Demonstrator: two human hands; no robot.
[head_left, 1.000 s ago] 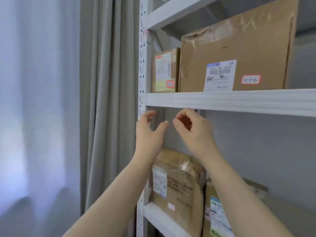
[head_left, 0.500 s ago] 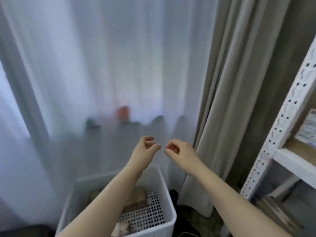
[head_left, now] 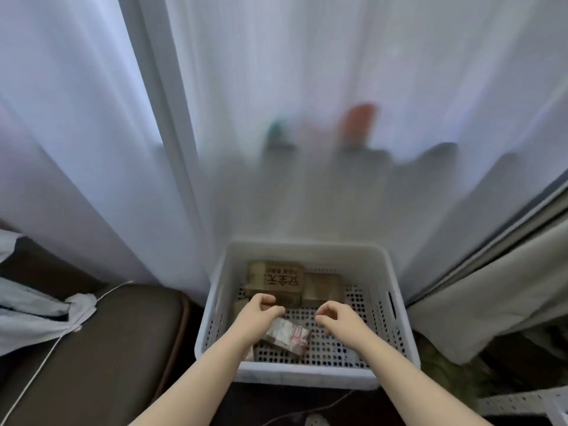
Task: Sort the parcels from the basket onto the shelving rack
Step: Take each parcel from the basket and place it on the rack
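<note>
Noted in white perforated basket [head_left: 307, 376]: brown carton [head_left: 276, 279] printed with large red Chinese characters, upside down; plain carton [head_left: 322, 290] just beside, on its right; small taped parcel [head_left: 287, 335], pink label illegible. Left hand [head_left: 259, 315] and right hand [head_left: 338, 321] above, loosely curled, empty.

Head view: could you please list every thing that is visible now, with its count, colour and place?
basket: one, white, perforated, bottom centre.
printed box: one, brown, far side of the basket.
plain box: one, brown, right of the printed box.
taped parcel: one, clear wrap with a pink label, near side of the basket.
sheer curtain: one, white, behind the basket.
thick curtain: one, beige, right.
seat: one, dark brown, lower left.
cloth: one, pale blue, left edge.
cable: one, white, across the seat.
rack post: one, white, perforated, bottom right corner.
left hand: over the basket, fingers loosely curled, holding nothing.
right hand: beside it, likewise empty.
</note>
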